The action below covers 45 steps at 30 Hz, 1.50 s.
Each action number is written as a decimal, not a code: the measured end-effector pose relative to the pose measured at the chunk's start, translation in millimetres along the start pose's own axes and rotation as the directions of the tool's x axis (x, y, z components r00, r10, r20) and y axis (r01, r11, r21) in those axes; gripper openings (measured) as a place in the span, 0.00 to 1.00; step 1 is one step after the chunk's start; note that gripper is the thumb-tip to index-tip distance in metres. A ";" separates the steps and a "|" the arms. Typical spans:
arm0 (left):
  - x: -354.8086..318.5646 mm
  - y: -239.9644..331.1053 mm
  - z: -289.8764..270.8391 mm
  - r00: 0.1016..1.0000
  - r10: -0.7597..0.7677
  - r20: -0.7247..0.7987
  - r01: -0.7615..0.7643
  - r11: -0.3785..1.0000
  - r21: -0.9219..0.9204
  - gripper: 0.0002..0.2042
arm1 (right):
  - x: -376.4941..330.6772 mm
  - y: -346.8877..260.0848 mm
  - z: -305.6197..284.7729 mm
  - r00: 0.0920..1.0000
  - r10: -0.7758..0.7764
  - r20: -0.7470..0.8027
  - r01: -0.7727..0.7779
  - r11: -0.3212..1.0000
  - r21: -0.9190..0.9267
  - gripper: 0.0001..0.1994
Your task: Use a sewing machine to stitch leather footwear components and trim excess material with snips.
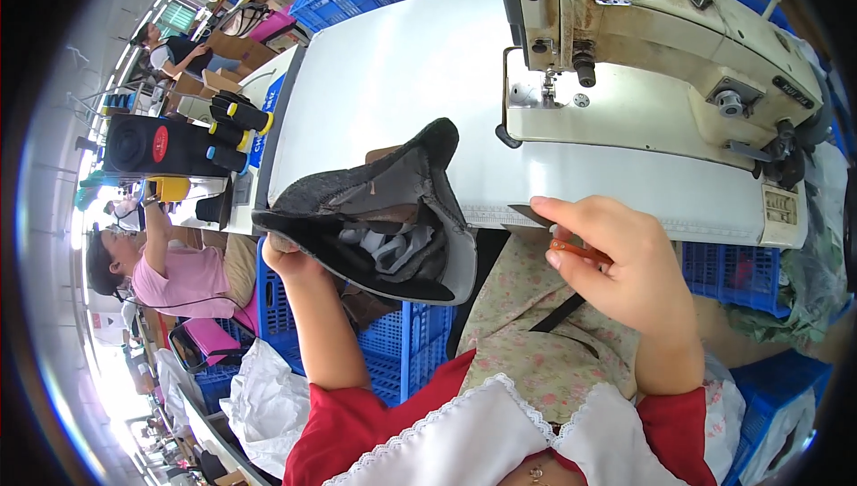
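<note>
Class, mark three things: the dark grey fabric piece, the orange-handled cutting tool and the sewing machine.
Dark grey fabric piece (393, 181), head view: on its grey upper panel.
Orange-handled cutting tool (578, 250), head view: on the orange handle.
Sewing machine (656, 31), head view: on its cream arm.

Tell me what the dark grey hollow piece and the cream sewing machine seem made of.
The dark grey, hollow, fabric-like piece looks matte and soft, perhaps felt or suede, given its fuzzy-looking surface. The cream, long-armed sewing machine is probably painted metal, slightly glossy, judging by its sheen and brown-stained, worn coating.
</note>
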State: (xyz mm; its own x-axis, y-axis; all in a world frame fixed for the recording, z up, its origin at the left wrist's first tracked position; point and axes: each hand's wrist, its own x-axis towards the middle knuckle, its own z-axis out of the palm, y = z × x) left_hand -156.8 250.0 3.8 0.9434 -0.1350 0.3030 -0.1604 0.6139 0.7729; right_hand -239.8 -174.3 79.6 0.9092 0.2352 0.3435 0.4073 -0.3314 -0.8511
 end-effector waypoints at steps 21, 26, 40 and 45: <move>4.5 -27.5 34.8 0.993 -0.098 0.064 0.112 0.955 -0.276 0.34 | 14.5 -0.2 45.3 0.961 0.274 0.049 -0.263 0.841 0.473 0.08; -2.1 -26.7 21.2 0.998 -0.060 0.034 0.063 0.990 -0.127 0.31 | 12.0 5.4 38.5 0.964 0.264 -0.014 -0.223 0.842 0.491 0.07; -3.4 -13.8 58.6 0.998 -0.014 -0.068 0.003 0.986 -0.165 0.24 | -0.5 28.3 32.2 0.908 0.320 -0.271 -0.116 0.813 0.570 0.07; 2.7 -13.1 83.0 0.998 -0.022 0.062 0.022 1.000 -0.004 0.29 | 9.7 21.2 37.9 0.906 0.350 -0.237 -0.050 0.647 0.761 0.08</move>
State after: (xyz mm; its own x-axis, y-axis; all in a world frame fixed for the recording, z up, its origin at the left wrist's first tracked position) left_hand -176.2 177.1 40.8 0.9270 -0.1962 0.3195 -0.1380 0.6138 0.7773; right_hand -225.7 -144.4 49.8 0.9869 -0.1198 0.1078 0.1520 0.4693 -0.8699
